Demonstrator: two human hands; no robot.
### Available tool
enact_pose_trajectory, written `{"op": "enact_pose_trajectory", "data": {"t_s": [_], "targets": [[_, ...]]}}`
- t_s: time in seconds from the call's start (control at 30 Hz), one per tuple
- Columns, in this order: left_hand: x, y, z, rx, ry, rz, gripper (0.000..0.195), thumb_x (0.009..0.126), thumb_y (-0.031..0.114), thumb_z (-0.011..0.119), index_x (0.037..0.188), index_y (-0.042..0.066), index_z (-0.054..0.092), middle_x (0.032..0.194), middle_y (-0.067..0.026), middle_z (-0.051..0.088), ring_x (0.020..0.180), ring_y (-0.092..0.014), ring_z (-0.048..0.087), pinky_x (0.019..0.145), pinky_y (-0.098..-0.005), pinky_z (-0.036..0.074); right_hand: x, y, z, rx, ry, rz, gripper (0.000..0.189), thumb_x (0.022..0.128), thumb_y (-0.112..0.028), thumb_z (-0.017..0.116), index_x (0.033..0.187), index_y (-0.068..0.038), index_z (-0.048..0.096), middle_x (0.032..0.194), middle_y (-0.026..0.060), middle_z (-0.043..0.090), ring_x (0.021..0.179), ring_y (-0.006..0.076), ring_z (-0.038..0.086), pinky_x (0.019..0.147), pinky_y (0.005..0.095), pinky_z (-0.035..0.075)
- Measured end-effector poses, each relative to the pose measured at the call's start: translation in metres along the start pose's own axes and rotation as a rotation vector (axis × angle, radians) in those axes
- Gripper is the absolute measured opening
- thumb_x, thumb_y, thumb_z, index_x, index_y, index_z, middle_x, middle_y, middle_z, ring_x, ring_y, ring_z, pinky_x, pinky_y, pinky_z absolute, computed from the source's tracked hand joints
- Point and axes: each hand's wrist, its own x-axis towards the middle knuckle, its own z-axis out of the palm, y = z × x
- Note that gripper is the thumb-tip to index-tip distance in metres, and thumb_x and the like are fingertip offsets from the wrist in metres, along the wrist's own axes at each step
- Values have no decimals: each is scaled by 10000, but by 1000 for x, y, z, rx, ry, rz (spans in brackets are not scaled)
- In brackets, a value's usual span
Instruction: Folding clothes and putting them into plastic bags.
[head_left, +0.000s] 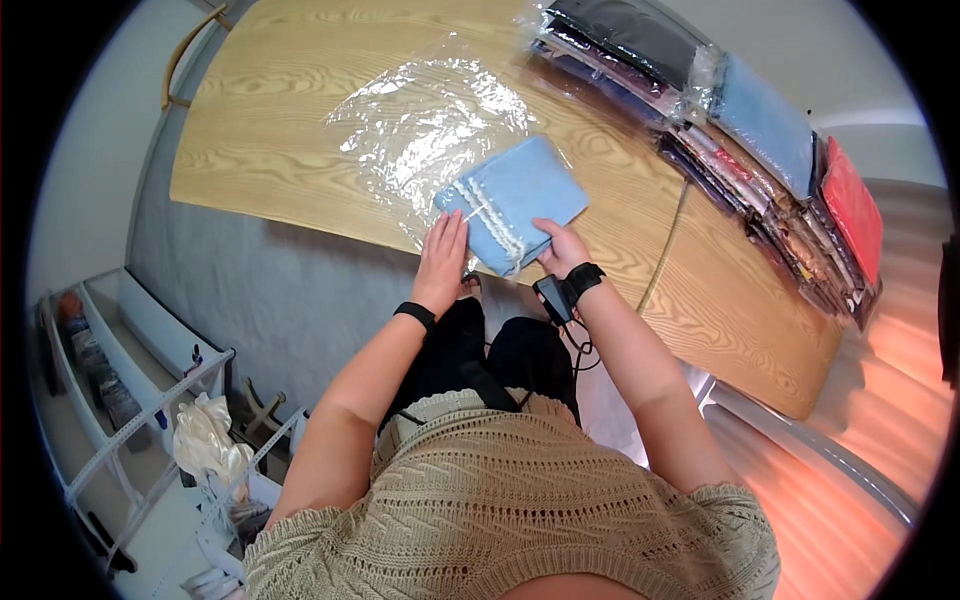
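A folded light blue garment (534, 184) with a white fringed trim lies at the near edge of the wooden table, one corner reaching past it. My right hand (561, 246) grips its near right side, thumb on top and fingers underneath. At its left side, my left hand (444, 251) rests with fingers stretched out flat, touching the cloth's edge and the film there. A clear plastic bag (420, 142) is spread flat on the table beyond and left of the garment. Whether part of the bag runs under the cloth is hidden.
Stacks of bagged folded garments (765, 127) line the far right of the wooden table (262, 112). A seam crosses the tabletop (664, 251) on the right. White shelving (112, 442) with cloth on it stands at lower left. A cable (589, 345) hangs by my right wrist.
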Motion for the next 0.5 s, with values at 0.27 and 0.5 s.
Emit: {"op": "enact_pose_trajectory", "data": {"t_s": [0.27, 0.5], "targets": [[0, 24, -29, 28, -225, -18, 445, 710, 42, 552, 1148, -4, 486, 1240, -182, 427, 1166, -341, 406, 975, -430, 339, 27, 8, 25, -83, -74, 86, 379, 840, -1, 538, 1204, -14, 431, 1139, 113, 549, 998, 247, 572, 853, 389, 486], [-7, 43, 18, -113, -129, 349, 384, 730, 136, 565, 1082, -14, 521, 1106, -163, 495, 1024, -308, 498, 819, -385, 450, 36, 10, 55, -108, -99, 76, 401, 852, -9, 527, 1230, 1, 395, 1141, 130, 544, 984, 270, 577, 849, 407, 489]]}}
